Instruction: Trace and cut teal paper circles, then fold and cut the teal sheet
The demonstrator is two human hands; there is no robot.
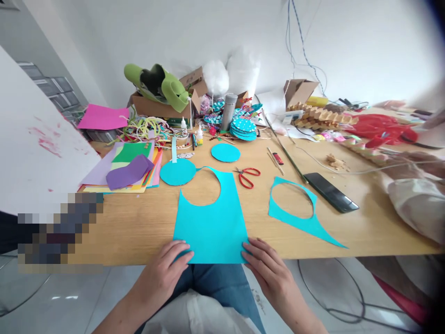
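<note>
A blue sheet with a round cut-out at its top lies flat at the table's front edge. The fingers of my left hand rest on its lower left corner, and my right hand touches its lower right edge. Whether either hand pinches the sheet is hard to make out. One blue disc lies just above the sheet's upper left, with a pale strip at its top edge. Another blue disc is farther back. Red-handled scissors lie right of the sheet.
A blue offcut and a black phone lie to the right, near a long green stick. Coloured papers are stacked left. Bottles, stacked blue discs and boxes line the back. Another person's arm is at far right.
</note>
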